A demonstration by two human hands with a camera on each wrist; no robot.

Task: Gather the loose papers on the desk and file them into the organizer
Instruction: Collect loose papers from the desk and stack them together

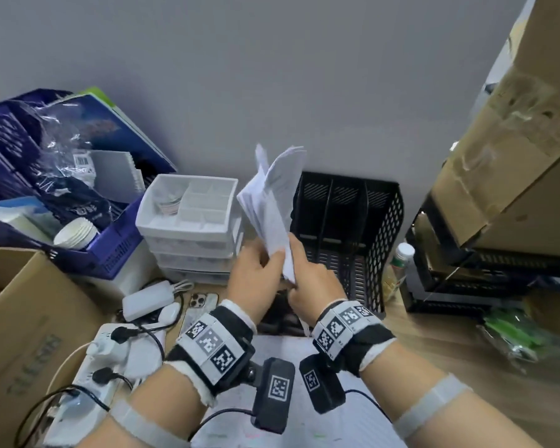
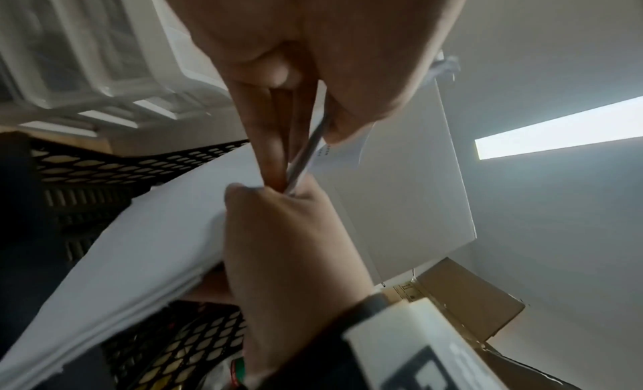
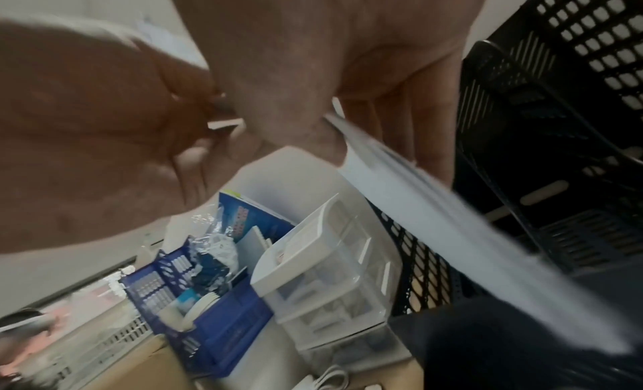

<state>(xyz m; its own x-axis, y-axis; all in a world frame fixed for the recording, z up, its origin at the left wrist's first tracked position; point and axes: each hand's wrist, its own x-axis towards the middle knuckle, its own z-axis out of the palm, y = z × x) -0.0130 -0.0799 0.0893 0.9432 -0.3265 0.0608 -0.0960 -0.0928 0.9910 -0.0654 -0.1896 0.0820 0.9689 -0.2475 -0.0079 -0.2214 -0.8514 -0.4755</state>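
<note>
While both the left hand (image 1: 256,270) and right hand (image 1: 311,279) pinch the papers (image 1: 272,202) upright above the desk, filing appears under way, and next they must drop into the organizer (image 1: 346,227) just behind.

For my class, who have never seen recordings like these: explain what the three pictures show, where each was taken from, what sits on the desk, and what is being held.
A person wears three cameras. The wide picture comes from the head; the other two come from the wrists, looking along the fingers. Both hands, the left hand and the right hand, grip one bundle of white papers, held upright in front of the black mesh organizer, not yet inside it. Also on the desk: white drawers, a blue crate, a power strip and a phone.
</note>
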